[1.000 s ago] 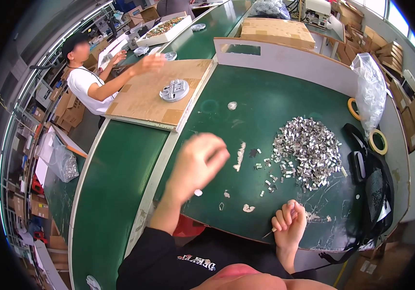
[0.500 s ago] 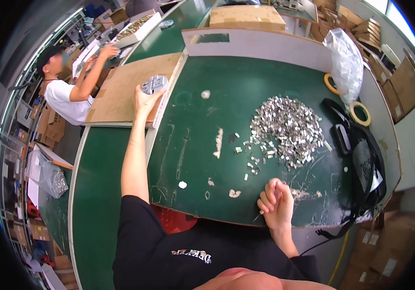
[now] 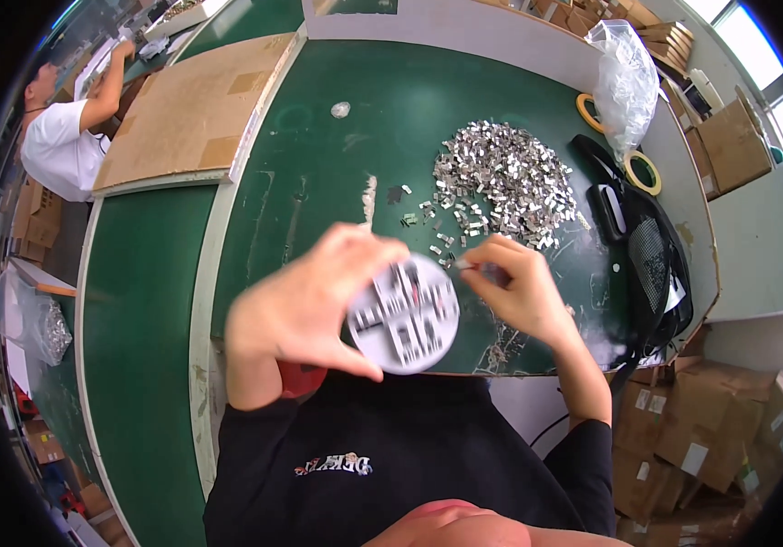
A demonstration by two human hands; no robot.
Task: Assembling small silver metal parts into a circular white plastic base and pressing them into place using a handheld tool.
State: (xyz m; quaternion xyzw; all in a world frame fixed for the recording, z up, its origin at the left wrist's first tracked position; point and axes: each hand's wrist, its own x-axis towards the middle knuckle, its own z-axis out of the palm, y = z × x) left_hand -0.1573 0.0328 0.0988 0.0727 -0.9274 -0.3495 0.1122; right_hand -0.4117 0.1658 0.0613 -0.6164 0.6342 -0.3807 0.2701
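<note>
My left hand (image 3: 314, 296) grips a round grey block (image 3: 404, 341) by its edge, the thumb below and the fingers above. Dark slots and raised blocks pattern its face, blurred by motion. Close by on the right, my right hand (image 3: 519, 287) is closed in a pinch. A small pale tip shows at its fingertips, too little to tell what it is. Beyond my right hand lies a heap of small shiny metal pieces (image 3: 505, 178), with several loose ones strewn along its near left side.
Behind the heap hangs a clear plastic bag (image 3: 624, 87), near two rolls of yellow tape (image 3: 642, 172). A black mesh bag (image 3: 654, 260) lies along the table's right edge. A cardboard sheet (image 3: 195, 109) covers the back left surface, where a person in white (image 3: 63, 146) works.
My left hand has brought the round block from the cardboard sheet back toward my body. My right hand has risen slightly toward the heap, its fingers pinched. The whole view has shifted.
</note>
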